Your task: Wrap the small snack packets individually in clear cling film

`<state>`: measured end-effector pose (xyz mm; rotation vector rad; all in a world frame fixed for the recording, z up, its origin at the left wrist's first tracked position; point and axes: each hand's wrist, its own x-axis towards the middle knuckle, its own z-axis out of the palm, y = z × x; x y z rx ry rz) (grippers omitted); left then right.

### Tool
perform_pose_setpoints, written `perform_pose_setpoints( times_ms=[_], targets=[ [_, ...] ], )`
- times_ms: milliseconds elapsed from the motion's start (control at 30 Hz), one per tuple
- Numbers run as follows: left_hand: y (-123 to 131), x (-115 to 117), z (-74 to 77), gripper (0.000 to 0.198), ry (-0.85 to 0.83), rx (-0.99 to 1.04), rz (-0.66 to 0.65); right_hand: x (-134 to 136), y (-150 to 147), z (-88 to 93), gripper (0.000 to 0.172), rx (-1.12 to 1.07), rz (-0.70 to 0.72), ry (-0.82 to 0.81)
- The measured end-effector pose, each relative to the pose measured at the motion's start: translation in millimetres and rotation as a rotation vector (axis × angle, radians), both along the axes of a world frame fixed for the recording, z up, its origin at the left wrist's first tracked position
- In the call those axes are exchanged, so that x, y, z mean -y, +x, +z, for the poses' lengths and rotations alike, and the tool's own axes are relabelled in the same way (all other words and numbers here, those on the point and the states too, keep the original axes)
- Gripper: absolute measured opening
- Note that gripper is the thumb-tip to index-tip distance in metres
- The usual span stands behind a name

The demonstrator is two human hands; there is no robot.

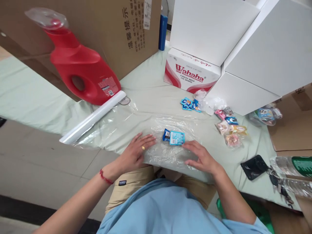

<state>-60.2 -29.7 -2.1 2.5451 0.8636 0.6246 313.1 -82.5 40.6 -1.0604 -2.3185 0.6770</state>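
Note:
A sheet of clear plastic film lies crinkled on the table in front of me. On it rest a light blue packet and, touching its left end, a dark blue packet. My left hand lies flat on the film to the left of the packets, fingers stretched out, a ring on one finger. My right hand is at the light blue packet's right end, thumb and fingers apart, with nothing held. Whether its fingertips touch the packet I cannot tell.
A film roll lies left by a red jug. Blue sachets and wrapped snacks lie to the right, before a Wahaha carton and white boxes. A black pouch, keys and bottles are at far right.

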Motion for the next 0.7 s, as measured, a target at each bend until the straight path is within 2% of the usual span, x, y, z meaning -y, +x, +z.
perform_pose_setpoints(
  times_ms=[67,100,200,300,400,467,600,700],
  targets=[
    [-6,7,-6.4,0.075,-0.043,-0.011,-0.034,23,4,-8.6,0.07,0.052,-0.007,-0.033],
    [-7,9,-9.9,0.067,-0.052,-0.015,-0.03,33,4,-13.6,0.069,0.071,-0.035,-0.035],
    [-5,6,-17.1,0.039,-0.056,-0.012,0.028,50,3,-22.3,0.054,0.054,-0.117,-0.029],
    [0,1,-17.5,0.029,-0.064,0.015,0.07,44,-1,-16.1,0.035,-0.047,-0.151,-0.087],
    [1,-1,-15.1,0.028,-0.096,0.064,0.071,17,-9,-4.5,0.025,-0.025,-0.283,-0.085],
    [3,-1,-14.8,0.027,-0.13,0.091,0.098,-6,-19,0.0,0.031,0.119,-0.358,-0.061],
    [10,3,-17.6,0.026,-0.149,0.123,0.202,-41,-44,0.3,0.077,0.441,-0.305,-0.116],
    [14,7,-18.5,0.022,-0.127,0.125,0.231,-49,-52,-1.3,0.08,0.551,-0.256,-0.151]
  ],
)
